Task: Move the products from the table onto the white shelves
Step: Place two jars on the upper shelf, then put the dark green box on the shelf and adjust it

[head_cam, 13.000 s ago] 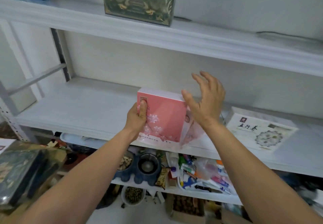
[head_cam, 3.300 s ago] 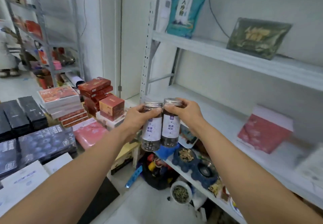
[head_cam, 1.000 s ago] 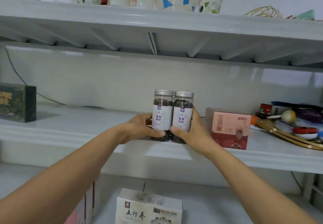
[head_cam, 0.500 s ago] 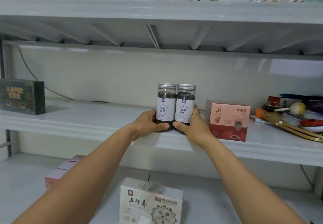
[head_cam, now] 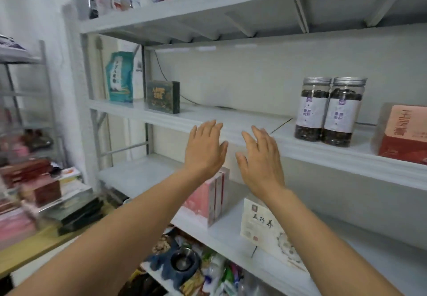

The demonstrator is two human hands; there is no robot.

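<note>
Silver-lidded jars (head_cam: 328,111) on white shelf (head_cam: 233,116), right of L hand (head_cam: 205,151), R hand (head_cam: 261,160), fingers (head_cam: 213,129) straight, empty

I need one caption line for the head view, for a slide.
Left hand and right hand, both open, hover before the shelf where two jars stand beside a red box.

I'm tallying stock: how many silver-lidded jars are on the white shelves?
2. The left jar and the right jar stand side by side on the middle shelf, left of the red box. More could sit beyond the picture's right edge.
</note>
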